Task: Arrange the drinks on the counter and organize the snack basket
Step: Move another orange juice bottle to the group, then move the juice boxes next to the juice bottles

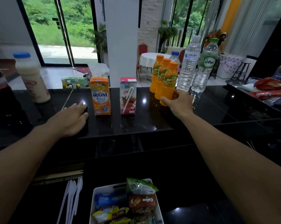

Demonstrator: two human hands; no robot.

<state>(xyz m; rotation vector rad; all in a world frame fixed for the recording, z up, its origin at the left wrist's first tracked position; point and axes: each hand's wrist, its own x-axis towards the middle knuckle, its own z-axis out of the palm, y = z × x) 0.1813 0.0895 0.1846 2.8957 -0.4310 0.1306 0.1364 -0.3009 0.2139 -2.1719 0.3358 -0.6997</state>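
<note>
Snack basket: white rectangular plastic basket, packed with wrapped snacks, set on the lower ledge nearest the viewer.
Cutlery: white plastic cutlery laid just left of the basket.
Left: left hand laid flat, fingers straight, on the glossy black counter.
Right: right hand wrapped round the nearest small orange juice bottle in a row of three.
Cartons: orange drink carton and red-and-white carton with a straw, stood upright and apart, mid-counter.
Water: two tall clear water bottles stood just right of the juice row.
Far left: pale milky bottle with a blue cap, upright.
</note>
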